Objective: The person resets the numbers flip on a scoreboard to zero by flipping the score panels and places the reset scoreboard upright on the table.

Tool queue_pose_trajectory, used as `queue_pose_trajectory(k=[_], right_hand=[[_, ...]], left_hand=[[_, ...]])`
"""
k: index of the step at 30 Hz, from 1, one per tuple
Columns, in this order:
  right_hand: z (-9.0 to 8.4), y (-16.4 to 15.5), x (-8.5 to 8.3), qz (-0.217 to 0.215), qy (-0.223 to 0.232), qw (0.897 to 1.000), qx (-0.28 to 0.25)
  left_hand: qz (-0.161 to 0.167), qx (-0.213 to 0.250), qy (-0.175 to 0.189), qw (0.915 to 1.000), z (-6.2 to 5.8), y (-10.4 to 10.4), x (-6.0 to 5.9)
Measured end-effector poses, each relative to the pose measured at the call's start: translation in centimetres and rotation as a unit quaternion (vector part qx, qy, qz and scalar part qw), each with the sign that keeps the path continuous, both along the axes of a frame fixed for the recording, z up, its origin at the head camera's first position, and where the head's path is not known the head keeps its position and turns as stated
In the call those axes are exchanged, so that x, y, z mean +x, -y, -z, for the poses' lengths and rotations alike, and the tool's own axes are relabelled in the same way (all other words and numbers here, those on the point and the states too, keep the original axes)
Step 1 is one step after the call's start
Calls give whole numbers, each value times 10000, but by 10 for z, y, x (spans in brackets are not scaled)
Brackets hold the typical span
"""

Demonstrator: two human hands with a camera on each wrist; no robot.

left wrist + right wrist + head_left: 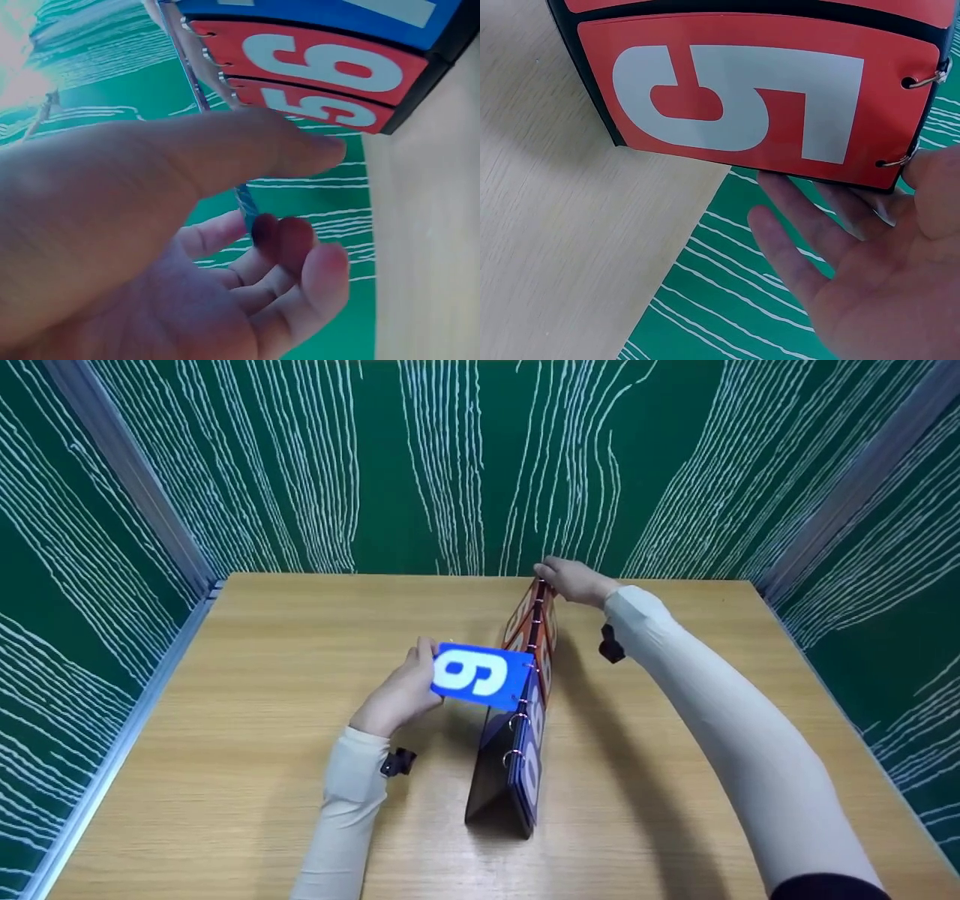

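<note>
A flip scoreboard (pixel 531 780) stands like a tent on the table, its ringed spine running away from me. It carries red number cards (pixel 825 105) at the far end and blue ones nearer. My left hand (pixel 401 691) pinches the outer edge of a blue number card (pixel 487 675), which sticks out leftward from the spine rings and reads 6 or 9 sideways. In the left wrist view that card is nearly edge-on between thumb (pixel 247 146) and fingers. My right hand (pixel 576 580) grips the scoreboard's far top corner; its lower fingers (pixel 787 247) are spread beside the end.
Under the scoreboard is a light wooden table (pixel 300 660). Green walls (pixel 510 472) with white wavy lines rise behind it and at both sides, with grey posts (pixel 135 472) at the corners. Small black devices (pixel 398 762) are strapped near both wrists.
</note>
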State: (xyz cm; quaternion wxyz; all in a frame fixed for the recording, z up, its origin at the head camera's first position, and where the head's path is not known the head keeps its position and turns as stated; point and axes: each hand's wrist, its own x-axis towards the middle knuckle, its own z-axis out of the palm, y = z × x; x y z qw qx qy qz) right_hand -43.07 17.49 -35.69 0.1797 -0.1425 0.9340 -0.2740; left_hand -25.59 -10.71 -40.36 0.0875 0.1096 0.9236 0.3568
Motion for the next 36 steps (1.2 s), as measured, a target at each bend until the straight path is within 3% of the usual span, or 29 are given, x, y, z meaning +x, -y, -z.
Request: queue_pose_trajectory(k=[5,15,20,24,31,36], right_hand=[[-1,0,1,12,76,10000,-46],[0,-2,0,22,117,9999,-61],[-1,-1,0,-44,79,10000,-33],[0,-2,0,-32,66,10000,-64],[1,-1,1,-17,80,9999,-96],[0,-1,0,21,85,9999,-137]], left_hand=[[-258,-151,-220,9993,-13,3,9],[-673,-373,-1365,9877,-34,-3,25],[-853,6,-1961,9769,-44,-10,31],[-709,466,-2361,9680,-50,-14,37],[-715,1402,-2484,9558,-59,-19,47],[-704,1617,-2808,9434,-59,-24,51]])
